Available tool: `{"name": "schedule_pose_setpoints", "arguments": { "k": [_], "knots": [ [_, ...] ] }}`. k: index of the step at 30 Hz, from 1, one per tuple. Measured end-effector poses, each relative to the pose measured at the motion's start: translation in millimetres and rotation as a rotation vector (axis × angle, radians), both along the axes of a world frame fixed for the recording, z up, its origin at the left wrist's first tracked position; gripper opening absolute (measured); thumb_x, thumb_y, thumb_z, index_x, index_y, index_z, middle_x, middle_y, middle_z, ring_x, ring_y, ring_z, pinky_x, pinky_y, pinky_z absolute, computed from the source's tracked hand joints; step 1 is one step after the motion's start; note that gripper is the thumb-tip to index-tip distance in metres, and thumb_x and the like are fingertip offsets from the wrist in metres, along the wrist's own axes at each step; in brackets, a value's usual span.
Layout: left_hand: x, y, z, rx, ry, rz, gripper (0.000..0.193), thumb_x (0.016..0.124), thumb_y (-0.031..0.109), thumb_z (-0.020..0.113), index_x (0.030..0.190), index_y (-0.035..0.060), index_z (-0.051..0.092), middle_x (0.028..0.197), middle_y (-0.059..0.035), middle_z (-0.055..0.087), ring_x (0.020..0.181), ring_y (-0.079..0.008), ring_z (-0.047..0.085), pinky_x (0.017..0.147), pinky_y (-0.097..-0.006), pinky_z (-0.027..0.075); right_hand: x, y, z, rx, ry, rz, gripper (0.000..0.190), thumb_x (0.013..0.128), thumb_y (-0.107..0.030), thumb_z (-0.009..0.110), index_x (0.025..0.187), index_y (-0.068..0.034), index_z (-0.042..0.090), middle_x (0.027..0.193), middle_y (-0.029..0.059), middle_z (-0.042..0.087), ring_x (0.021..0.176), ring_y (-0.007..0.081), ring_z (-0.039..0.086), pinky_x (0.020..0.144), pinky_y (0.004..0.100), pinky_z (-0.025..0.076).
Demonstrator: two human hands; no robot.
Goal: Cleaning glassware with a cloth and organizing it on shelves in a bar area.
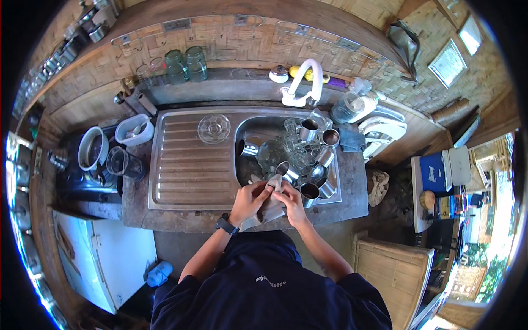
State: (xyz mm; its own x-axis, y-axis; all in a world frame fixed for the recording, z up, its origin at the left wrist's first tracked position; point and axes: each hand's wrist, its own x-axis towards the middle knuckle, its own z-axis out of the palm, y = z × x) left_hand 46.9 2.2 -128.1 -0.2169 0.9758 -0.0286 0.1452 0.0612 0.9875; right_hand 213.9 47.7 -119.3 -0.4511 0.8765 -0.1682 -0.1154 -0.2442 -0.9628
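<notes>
My left hand (249,201) and my right hand (292,202) both grip a pale cloth (272,206) at the front edge of the sink. Whether something lies inside the cloth, I cannot tell. Just beyond my fingers a metal mug (287,172) lies tilted in the steel sink basin (247,175). Several more metal mugs, a clear glass bowl (272,152) and clear glassware fill the basin. One mug (309,194) stands near my right hand. A patterned glass dish (214,128) rests on the ribbed drainboard (194,165).
A white curved faucet (317,78) rises behind the basin. Green glass mugs (196,64) stand on the back ledge. Left of the drainboard are a white plastic tub (134,130), a dark pitcher (123,163) and a pot (93,148) on the stove. A dark cloth (351,139) lies right.
</notes>
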Motion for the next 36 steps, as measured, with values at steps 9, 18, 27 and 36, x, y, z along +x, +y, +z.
{"name": "schedule_pose_setpoints", "arguments": {
  "k": [9,18,27,36],
  "knots": [
    [26.9,32.0,25.9,0.074,-0.005,-0.304,0.031,0.089,0.018,0.067,0.113,-0.0007,0.066,0.09,-0.0227,0.07,0.081,-0.026,0.072,0.071,-0.0328,0.053,10.3,-11.4,2.9,-0.08,0.143,-0.449,0.016,0.095,-0.008,0.062,0.108,-0.005,0.052,0.097,0.0004,0.061,0.088,0.0063,0.054,0.078,0.0223,0.043],
    [74.8,148.6,31.5,0.123,0.311,-0.257,0.027,0.089,0.029,0.068,0.096,0.004,0.073,0.081,-0.0151,0.072,0.074,-0.0268,0.072,0.065,-0.0343,0.054,73.7,54.0,-9.5,0.196,-0.404,-0.39,0.022,0.085,-0.02,0.066,0.098,-0.003,0.061,0.086,0.0079,0.068,0.073,0.0174,0.063,0.066,0.0322,0.048],
    [92.1,279.2,-14.5,0.226,0.356,-0.072,0.027,0.085,0.027,0.068,0.102,0.0067,0.071,0.089,-0.0123,0.073,0.084,-0.0283,0.071,0.074,-0.0383,0.057,106.4,164.0,4.5,0.556,-0.841,-0.453,0.022,0.079,-0.029,0.074,0.08,-0.007,0.067,0.077,0.0103,0.07,0.073,0.0335,0.069,0.069,0.0452,0.052],
    [84.3,374.7,-55.7,-0.174,0.732,-0.16,0.045,0.083,0.043,0.063,0.097,0.0007,0.069,0.096,-0.0263,0.067,0.095,-0.043,0.065,0.082,-0.0495,0.051,100.5,332.0,-38.2,0.695,-0.927,-0.182,0.047,0.073,-0.034,0.079,0.109,-0.008,0.063,0.102,0.019,0.067,0.107,0.0377,0.062,0.089,0.0453,0.05]
  ]
}}
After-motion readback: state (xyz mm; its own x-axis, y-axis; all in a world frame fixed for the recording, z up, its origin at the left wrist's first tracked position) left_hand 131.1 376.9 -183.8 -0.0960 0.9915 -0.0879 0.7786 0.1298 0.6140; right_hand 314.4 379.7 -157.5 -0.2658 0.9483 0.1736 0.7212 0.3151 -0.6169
